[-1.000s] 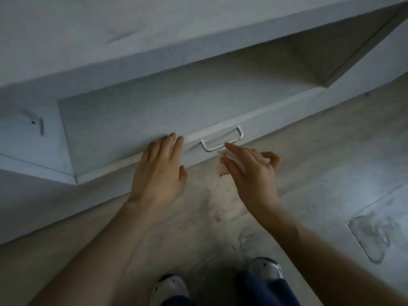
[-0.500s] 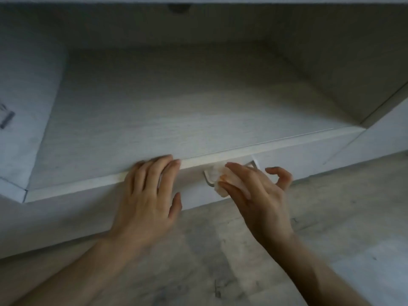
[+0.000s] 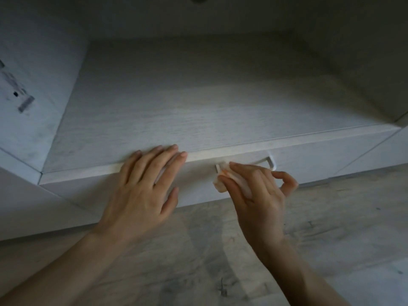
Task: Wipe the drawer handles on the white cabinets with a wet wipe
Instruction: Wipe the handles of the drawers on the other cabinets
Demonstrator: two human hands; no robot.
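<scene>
A white cabinet drawer [image 3: 309, 160] runs across the view below an open shelf. Its white bar handle [image 3: 271, 162] sticks out from the drawer front; only the right end and a bit of the left end show. My right hand [image 3: 258, 195] pinches a folded wet wipe [image 3: 223, 178] and presses it against the handle's left end. The wipe covers that part of the bar. My left hand [image 3: 143, 191] lies flat on the drawer's top edge, fingers spread, holding nothing.
The open shelf [image 3: 198, 96] above the drawer has bare wood-grain boards and side walls. A metal fitting [image 3: 24, 102] is fixed to the left panel. Pale wood-pattern floor [image 3: 331, 239] lies below the cabinet.
My head has come lower and closer to the cabinet. My right hand has brought the wipe from just in front of the handle onto its left end. My left hand stays on the drawer edge.
</scene>
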